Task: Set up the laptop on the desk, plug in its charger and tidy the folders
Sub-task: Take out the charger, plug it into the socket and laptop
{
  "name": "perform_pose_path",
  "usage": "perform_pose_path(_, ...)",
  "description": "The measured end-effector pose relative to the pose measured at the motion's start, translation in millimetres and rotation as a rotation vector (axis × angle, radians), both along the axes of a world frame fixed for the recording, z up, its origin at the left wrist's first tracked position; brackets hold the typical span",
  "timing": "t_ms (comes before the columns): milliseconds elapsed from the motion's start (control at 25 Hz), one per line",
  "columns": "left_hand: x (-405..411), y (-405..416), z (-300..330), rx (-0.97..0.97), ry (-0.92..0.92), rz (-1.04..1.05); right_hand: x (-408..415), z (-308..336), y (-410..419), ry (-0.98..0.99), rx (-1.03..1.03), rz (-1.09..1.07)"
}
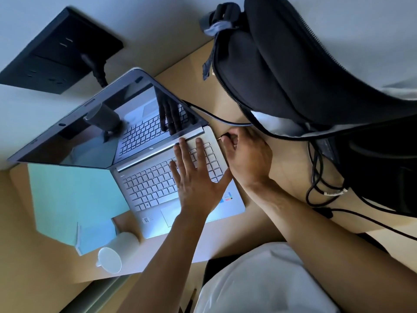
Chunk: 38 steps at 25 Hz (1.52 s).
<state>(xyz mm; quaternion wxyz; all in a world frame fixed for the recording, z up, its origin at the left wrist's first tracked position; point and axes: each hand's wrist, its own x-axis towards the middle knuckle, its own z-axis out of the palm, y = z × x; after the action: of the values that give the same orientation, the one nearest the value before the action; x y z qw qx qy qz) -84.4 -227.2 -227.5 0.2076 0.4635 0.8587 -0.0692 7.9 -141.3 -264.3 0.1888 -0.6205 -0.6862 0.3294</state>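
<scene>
1. Wall socket panel (61, 53), black, at 10 o'clock; a dark plug (96, 67) sits in it, blurred.
2. Green folders (74, 199) lie flat on the desk (286, 179) at 8 o'clock, partly under the laptop's left edge.
3. White mug (117, 251) on its side at 7 o'clock, mouth toward the camera, just beside the folders' near corner.
4. Laptop (155, 188), silver, open at frame centre, rotated on the desk; screen dark, reflecting keyboard and fingers.
5. Left hand (198, 177) flat on the right half of the keyboard, fingers spread apart, tips at the hinge, gripping nothing.
6. Right hand (248, 154) at the laptop's right edge, 3 o'clock from the keyboard; thumb and fingers pinched together on what looks like the charger plug (220, 138), only its tip visible, so hold uncertain.
7. Charger cable (216, 117) runs from behind the screen toward the right hand.
8. Black backpack (293, 71) at 1–2 o'clock, unzipped, loose cables (316, 184) trailing below it.
</scene>
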Motion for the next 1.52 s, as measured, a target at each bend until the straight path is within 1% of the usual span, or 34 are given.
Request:
perform_pose_path(160,-6,-2,4,-0.056,0.030,-0.055,1,-2,-1,0.028,-0.039,0.009)
perform_pose_path(520,-21,-6,6,-0.050,0.023,-0.159,-2,-2,-1,0.028,-0.014,-0.016)
perform_pose_path(920,-19,-5,4,-0.067,0.007,-0.144,-1,-4,-5,0.051,0.000,-0.038)
perform_pose_path(1200,-18,-4,7,-0.074,0.019,-0.151,0,-2,-6,0.108,0.006,-0.068)
perform_pose_path(1320,-12,-4,8,-0.062,0.020,-0.124,1,2,-5,0.123,-0.008,-0.065)
perform_pose_path(1440,7,4,5,-0.044,0.003,-0.015,6,2,-1,0.164,-0.054,-0.055)
perform_pose_path(1520,18,14,0,-0.022,0.008,0.070,14,-1,5,0.156,-0.095,-0.101)
